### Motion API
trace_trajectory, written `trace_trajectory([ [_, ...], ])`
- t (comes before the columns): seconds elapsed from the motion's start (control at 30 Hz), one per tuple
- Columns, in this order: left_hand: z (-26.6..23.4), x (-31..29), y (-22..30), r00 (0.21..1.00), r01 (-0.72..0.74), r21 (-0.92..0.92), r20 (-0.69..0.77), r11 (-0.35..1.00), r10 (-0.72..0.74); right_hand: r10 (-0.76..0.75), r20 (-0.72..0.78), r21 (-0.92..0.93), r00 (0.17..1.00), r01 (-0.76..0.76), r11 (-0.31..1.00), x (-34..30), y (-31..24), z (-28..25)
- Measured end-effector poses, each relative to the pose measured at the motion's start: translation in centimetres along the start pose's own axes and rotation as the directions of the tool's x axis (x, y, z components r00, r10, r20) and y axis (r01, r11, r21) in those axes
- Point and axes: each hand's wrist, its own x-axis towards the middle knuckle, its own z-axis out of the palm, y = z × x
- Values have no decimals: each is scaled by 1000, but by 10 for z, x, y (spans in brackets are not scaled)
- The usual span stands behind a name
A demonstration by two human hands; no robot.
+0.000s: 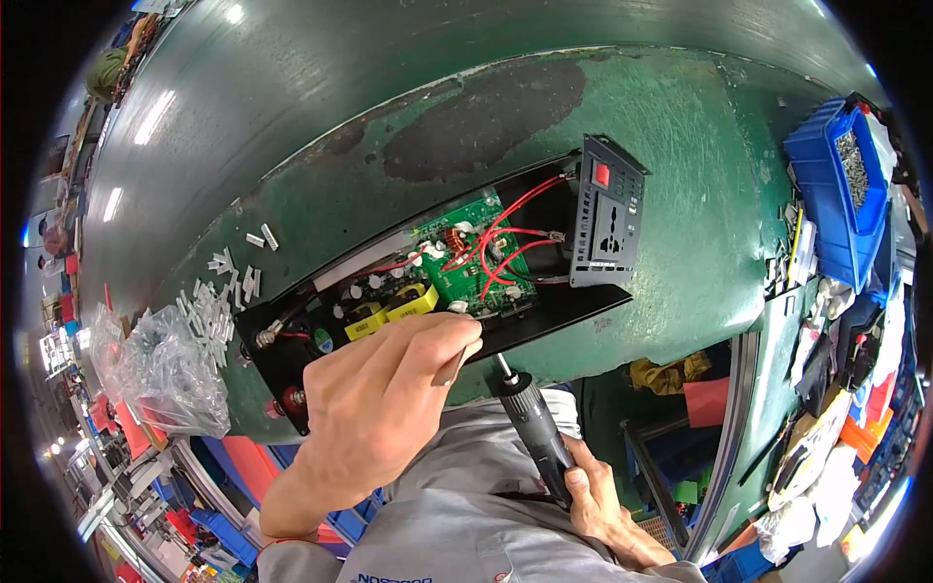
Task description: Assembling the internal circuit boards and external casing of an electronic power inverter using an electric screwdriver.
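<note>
While curled left hand (374, 398) unclear in grip, right hand (595, 494) around ribbed, cylindrical screwdriver (536, 429).

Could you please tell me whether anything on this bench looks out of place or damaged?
Yes: beyond the open black case, the green bench top has a large dark patch that looks worn or stained. Small pale strips lie strewn left of the case, beside a crumpled clear bag, rather than gathered.
</note>
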Motion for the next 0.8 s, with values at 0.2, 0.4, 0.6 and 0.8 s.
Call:
trace_trajectory([
  [0.2, 1, -2, 0, 1000, 9, -2, -3, 1000, -9, 4, 6, -38, 1000, -4, 999, 4, 0, -1],
  [0.4, 1, -1, -1, 1000, 7, -13, -5, 1000, -7, 23, 3, -20, 1000, -23, 1000, 7, 0, 1],
  [0.6, 2, -3, -2, 1000, 16, -33, -17, 999, -16, 73, 15, 14, 997, -73, 997, 7, -6, 5],
  [0.8, 3, -5, -3, 1000, 13, -43, -11, 999, -14, 27, 65, 56, 998, -30, 998, 6, -1, 1],
])
